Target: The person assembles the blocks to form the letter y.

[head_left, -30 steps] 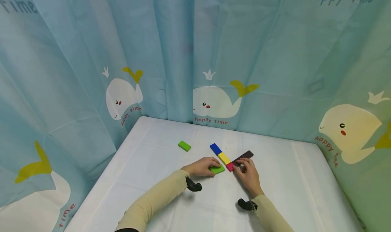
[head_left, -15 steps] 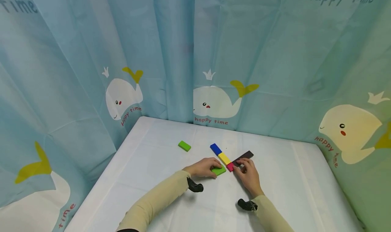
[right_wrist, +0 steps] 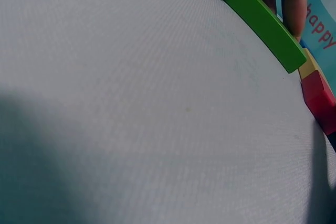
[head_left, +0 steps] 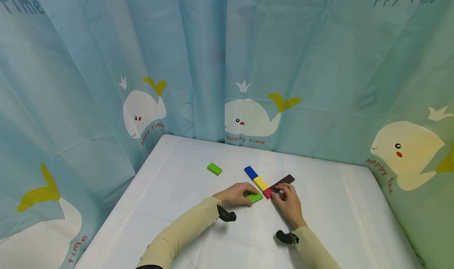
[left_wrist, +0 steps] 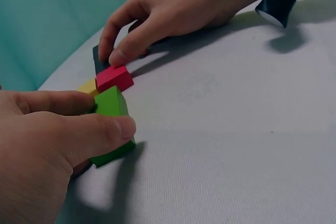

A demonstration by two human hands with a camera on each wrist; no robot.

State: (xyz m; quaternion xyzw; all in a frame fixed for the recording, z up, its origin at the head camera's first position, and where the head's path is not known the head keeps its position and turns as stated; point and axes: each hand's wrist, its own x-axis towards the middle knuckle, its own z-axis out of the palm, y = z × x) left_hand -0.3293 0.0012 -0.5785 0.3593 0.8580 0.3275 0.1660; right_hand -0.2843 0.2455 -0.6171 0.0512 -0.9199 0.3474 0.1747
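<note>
My left hand (head_left: 237, 194) pinches a green block (head_left: 255, 197) between thumb and fingers, close to the table. In the right wrist view the held block (right_wrist: 268, 30) is tilted, its end near the yellow and red blocks. A blue block (head_left: 250, 172), a yellow block (head_left: 260, 183) and a red block (head_left: 267, 193) lie end to end in a slanting row. From the red end a black block (head_left: 286, 179) runs off to the right. My right hand (head_left: 289, 204) holds the black block's near end, its thumb touching the red block (left_wrist: 114, 78); its fingertips are partly hidden.
A second green block (head_left: 214, 169) lies apart, farther back on the left of the white table (head_left: 330, 221). Blue curtains (head_left: 319, 64) printed with whales stand close behind the table and along its sides.
My left hand has moved slightly right with the green block, toward the red block, then stayed nearly still. The right hand and the row of blocks have not visibly moved.
</note>
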